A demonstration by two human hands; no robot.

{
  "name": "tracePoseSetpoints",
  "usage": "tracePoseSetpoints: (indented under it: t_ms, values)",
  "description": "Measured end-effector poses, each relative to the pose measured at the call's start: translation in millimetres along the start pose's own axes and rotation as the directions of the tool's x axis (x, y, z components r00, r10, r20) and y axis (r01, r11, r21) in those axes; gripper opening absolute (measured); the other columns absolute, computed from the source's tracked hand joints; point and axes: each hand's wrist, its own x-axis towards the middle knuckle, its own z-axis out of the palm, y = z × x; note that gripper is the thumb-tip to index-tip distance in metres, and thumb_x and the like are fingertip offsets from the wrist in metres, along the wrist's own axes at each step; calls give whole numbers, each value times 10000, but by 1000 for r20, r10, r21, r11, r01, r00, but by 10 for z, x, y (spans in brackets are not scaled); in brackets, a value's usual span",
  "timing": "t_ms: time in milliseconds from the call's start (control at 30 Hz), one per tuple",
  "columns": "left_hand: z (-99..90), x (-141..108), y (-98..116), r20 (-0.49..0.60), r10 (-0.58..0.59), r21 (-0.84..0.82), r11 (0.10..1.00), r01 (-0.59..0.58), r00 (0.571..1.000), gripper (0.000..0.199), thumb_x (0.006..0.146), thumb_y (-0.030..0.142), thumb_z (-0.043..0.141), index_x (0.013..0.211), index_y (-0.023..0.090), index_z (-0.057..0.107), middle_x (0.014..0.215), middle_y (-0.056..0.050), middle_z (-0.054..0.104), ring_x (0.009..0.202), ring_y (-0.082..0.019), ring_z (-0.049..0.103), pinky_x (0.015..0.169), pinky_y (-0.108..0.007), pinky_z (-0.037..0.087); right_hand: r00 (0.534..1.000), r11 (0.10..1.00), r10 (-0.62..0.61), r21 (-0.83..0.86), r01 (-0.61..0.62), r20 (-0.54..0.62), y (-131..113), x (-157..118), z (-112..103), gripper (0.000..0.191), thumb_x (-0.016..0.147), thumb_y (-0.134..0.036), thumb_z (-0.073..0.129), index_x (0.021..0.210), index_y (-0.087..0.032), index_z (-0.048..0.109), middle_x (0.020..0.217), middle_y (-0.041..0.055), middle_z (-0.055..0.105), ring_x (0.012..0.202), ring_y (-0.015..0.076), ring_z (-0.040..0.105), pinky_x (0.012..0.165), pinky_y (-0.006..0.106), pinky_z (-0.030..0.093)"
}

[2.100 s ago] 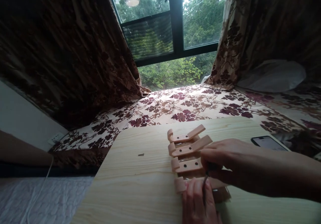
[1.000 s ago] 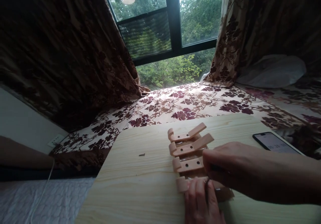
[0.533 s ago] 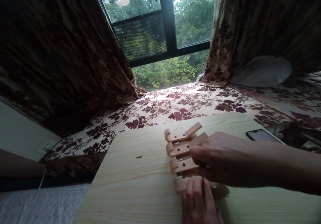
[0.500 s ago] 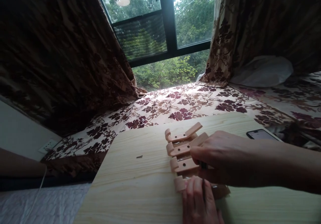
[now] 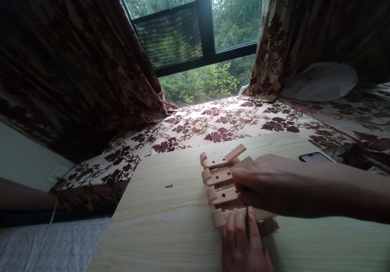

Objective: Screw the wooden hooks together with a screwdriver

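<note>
A row of several curved wooden hooks (image 5: 217,177) with dark screw heads lies on the pale wooden tabletop. Over the nearest hook (image 5: 217,218), my left hand (image 5: 242,239) presses and grips with its fingers bent. Just above it, my right hand (image 5: 262,178) is closed in a fist over the hooks' right ends. Its handle hidden in that fist, a screwdriver shows only as a thin dark shaft (image 5: 247,222) running down between my left fingers. The tip and the far ends of the nearer hooks are hidden by my hands.
A small screw (image 5: 169,186) lies on the wooden tabletop (image 5: 146,223), left of the hooks. Behind my right arm is a phone (image 5: 315,157). Beyond the table are a floral-covered ledge (image 5: 213,121), patterned curtains (image 5: 271,60) and a white plastic bag (image 5: 323,83).
The whole view has shifted slightly, so the hooks and table sit a little higher. My right fist has turned a little, baring more of the shaft. My left hand keeps its hold.
</note>
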Motion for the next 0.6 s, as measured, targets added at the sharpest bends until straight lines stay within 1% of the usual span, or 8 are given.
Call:
tracePoseSetpoints:
  t_ms: [33,167,233,300,400,467,500,600]
  values:
    - [-7,2,4,3,0,-2,1000,0,1000,430,936,371,428,1251,144,614,1156,-103,615,1143,-267,545,1052,-393,384,1000,1000,-4,-3,4,-2,19,-7,4,65,852,-173,570,829,-234,564,739,-18,640,585,120,520,497,240,282]
    - [-32,-3,6,49,19,30,999,-20,999,447,897,391,489,1256,152,606,1175,-107,603,1138,-273,542,1017,-405,424,997,999,-53,14,52,61,87,-43,-1,192,862,-203,561,686,-217,486,735,-8,640,659,140,547,547,251,317]
    - [-44,-7,5,76,22,50,998,-26,997,476,840,374,558,1258,152,602,1187,-113,597,1137,-281,539,1003,-418,441,994,995,-88,56,85,69,88,-53,-2,208,881,-203,536,686,-215,465,729,-6,631,648,138,533,558,255,335]
    - [-54,-7,4,90,23,58,998,-28,996,508,791,354,606,1255,148,601,1191,-114,594,1142,-285,533,998,-421,449,994,993,-85,90,80,61,60,-53,2,187,874,-188,539,705,-216,463,709,-9,609,597,128,493,532,255,329]
    - [-69,-4,4,110,22,64,998,-30,994,533,758,340,638,1254,146,599,1203,-111,591,1154,-289,525,996,-425,458,997,994,14,108,-22,82,-2,-48,9,89,845,-134,551,809,-215,539,736,0,618,577,124,490,503,256,313]
    - [-79,-3,4,132,25,64,997,-34,991,544,747,338,654,1253,144,599,1219,-116,586,1162,-296,521,995,-436,466,992,993,93,64,-99,81,-23,-48,7,79,833,-144,556,866,-211,579,734,11,624,566,134,492,487,268,290]
    - [-84,-4,5,141,27,62,997,-36,990,550,744,336,661,1255,143,598,1224,-118,583,1166,-299,518,994,-440,469,993,994,102,38,-105,66,-23,-51,4,66,827,-164,564,864,-213,586,729,13,625,567,140,491,484,272,281]
    - [-99,-5,6,158,25,52,998,-34,987,583,743,346,675,1281,140,582,1233,-116,578,1167,-300,515,992,-440,479,998,1000,19,-4,-19,53,5,-65,-21,51,825,-181,555,795,-221,565,736,8,635,621,147,516,519,261,299]
